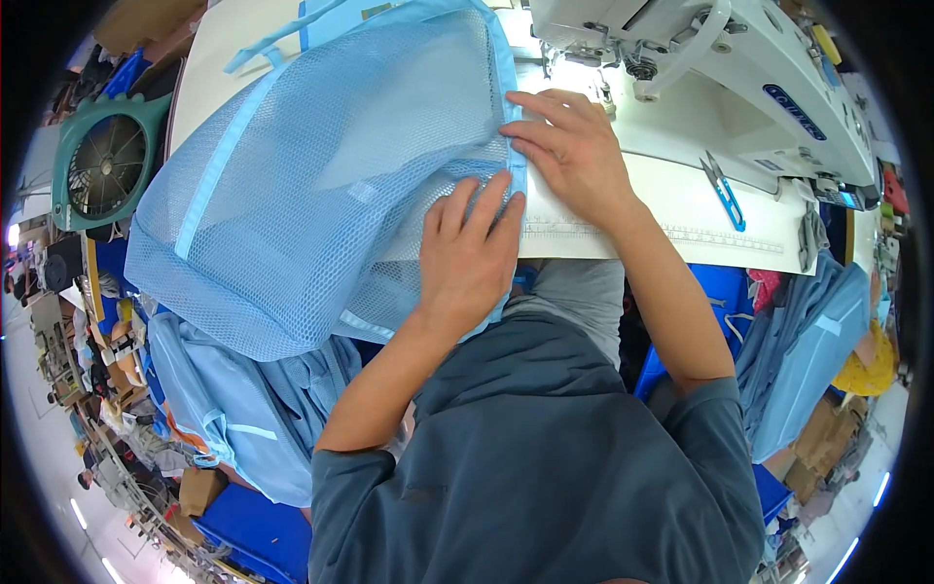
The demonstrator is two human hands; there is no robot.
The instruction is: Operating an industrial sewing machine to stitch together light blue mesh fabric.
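Note:
A large light-blue mesh bag [292, 175] with lighter blue binding lies over the left of the sewing table and drapes past its front edge. My left hand [467, 258] rests on the mesh, thumb and forefinger closed at the bag's bound right edge. Just above it, my right hand [579, 161] pinches the same edging between thumb and forefinger, its other fingers stretched out over the strip. Behind my right hand stands a white sewing machine [710, 78], its needle area lit. The underside of the edging is hidden.
Blue-handled thread snips [724, 193] lie on the white table [671, 195], right of a printed ruler strip [681, 237]. A green fan [107, 161] stands at far left. Blue fabric pieces [243, 399] hang at lower left; more folded blue fabric [808, 350] is at right.

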